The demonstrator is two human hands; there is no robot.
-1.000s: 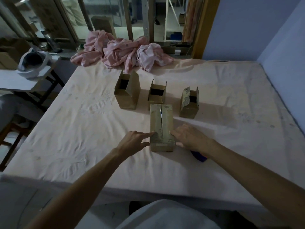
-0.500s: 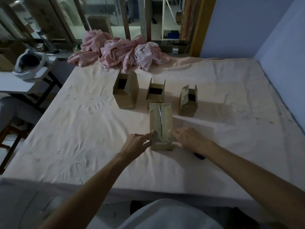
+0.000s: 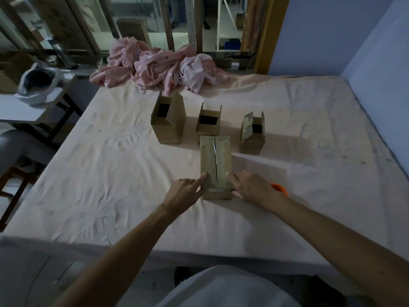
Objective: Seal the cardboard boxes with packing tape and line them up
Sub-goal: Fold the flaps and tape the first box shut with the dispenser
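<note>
Hands flank the near end of the closed box (image 3: 215, 160), which lies lengthwise on the sheet-covered table (image 3: 110, 173), straight ahead of me. Its top flaps meet along a centre seam that I can see running the length of the lid. My left hand (image 3: 186, 191) has its fingers (image 3: 202, 178) nearly straight, the forefinger tip pressing on the left flap and the thumb against the box's left side. My right hand (image 3: 252, 188) mirrors it, fingers (image 3: 231, 177) stretched out flat with a tip on the right flap. Neither hand is wrapped round anything.

Just behind the right hand an orange object (image 3: 279, 188) pokes out; I cannot tell what it is. Beyond the closed box three open boxes stand in a loose row with flaps up: a tall box (image 3: 169, 127) on the left, a small box (image 3: 209, 120) in the middle, and a printed box (image 3: 252, 135) on the right. A crumpled pink cloth (image 3: 159, 67) lies at the far edge.
</note>
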